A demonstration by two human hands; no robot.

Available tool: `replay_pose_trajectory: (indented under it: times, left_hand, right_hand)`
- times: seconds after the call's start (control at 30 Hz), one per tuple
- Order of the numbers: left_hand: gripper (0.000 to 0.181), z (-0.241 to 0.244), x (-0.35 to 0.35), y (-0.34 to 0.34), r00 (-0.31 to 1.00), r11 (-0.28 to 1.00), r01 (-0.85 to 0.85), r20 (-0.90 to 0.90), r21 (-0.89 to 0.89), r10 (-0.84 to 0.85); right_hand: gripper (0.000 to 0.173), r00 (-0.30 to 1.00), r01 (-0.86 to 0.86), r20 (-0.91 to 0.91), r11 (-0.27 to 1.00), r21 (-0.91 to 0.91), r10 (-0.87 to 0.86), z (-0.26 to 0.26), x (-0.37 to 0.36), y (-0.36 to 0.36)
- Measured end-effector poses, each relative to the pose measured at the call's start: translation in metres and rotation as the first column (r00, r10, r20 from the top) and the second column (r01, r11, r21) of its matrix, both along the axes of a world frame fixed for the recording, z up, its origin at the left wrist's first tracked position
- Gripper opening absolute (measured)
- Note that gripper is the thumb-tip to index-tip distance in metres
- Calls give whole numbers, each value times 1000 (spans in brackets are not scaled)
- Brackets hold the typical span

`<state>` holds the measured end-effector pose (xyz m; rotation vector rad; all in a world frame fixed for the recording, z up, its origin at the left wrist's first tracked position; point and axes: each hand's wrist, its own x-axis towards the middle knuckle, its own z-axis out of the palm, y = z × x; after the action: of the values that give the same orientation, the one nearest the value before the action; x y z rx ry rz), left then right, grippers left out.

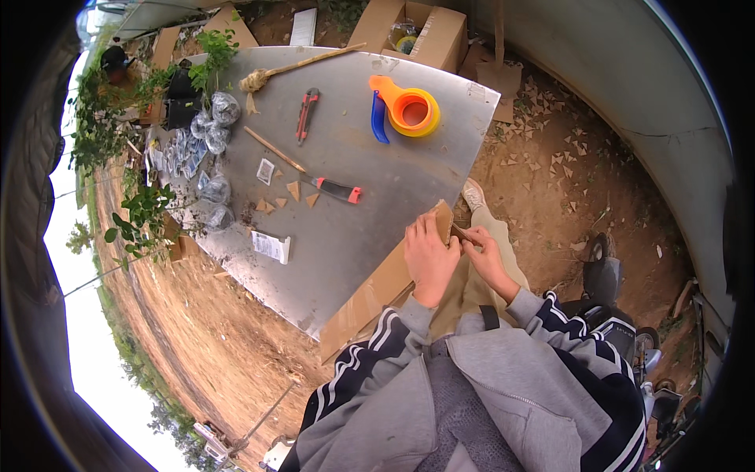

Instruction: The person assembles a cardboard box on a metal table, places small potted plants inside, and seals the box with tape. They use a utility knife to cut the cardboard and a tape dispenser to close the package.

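My left hand (432, 256) presses on a long folded piece of corrugated cardboard (368, 301) that lies along the near edge of a metal-topped table (330, 236). At the far end of that cardboard, my right hand (488, 258) pinches its edge or a small flap there; the fingers hide exactly what is gripped. A red and black utility knife (339, 190) lies on the table beside small cardboard triangles (294, 189), and a second utility knife (307, 116) is farther off. An orange and yellow tape dispenser (413, 112) with a blue handle stands at the upper right.
Leafy plants with plastic-wrapped root balls (225, 108), small packets (183, 153) and a stick with a wrapped end (256, 79) are at the table's far side. An open cardboard box (439, 35) stands beyond. Another person (115, 74) is at the upper left. Wheeled vehicles stand right.
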<state>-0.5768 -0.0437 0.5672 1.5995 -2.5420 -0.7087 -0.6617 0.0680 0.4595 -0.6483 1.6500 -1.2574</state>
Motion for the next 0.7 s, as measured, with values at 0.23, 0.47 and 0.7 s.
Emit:
replay_pose_trajectory:
  times: [0.23,0.47,0.7]
  left_hand:
    - [29,-8,8,2,936,989,104,-347,103,-62]
    - [26,-7,13,0,955,981,186,-248,63,-165]
    - [37,-6,47,8,948,960,271,-151,-70,-279]
  right_hand:
    - [38,558,-504,-692,849,156,459,51,-26,-10]
    - [11,527,-483,-788,875,29,318,60,-83,-76]
    - [49,251,-522,-936,849,82,245,98,-78,-258]
